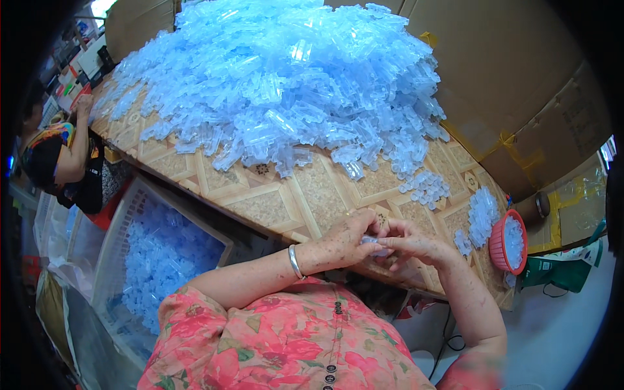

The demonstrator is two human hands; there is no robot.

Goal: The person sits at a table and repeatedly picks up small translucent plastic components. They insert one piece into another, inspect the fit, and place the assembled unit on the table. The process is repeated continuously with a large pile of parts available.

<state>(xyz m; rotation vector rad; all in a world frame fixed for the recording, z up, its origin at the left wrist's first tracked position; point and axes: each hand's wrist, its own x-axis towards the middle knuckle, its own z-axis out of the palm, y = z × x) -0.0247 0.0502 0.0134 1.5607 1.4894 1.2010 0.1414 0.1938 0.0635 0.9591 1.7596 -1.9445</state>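
Note:
My left hand [351,239], with a silver bangle at its wrist, and my right hand [416,244] meet at the table's near edge. Both are closed, fingertips pinching a small clear plastic piece [372,242] between them. Fingers cover much of it, so its exact shape is unclear. Beyond them, a big heap of clear, bluish plastic tube-like pieces [286,84] covers the far part of the patterned table [260,198]. Nearer my right hand lie a small cluster of short round clear pieces [426,188] and a stack of clear pieces [483,216].
A pink basket [499,246] holding clear pieces stands at the table's right end. Left below the table, a white crate [107,260] contains many clear pieces. Cardboard sheets [500,65] wall the back and right. Another person [62,156] sits at the far left.

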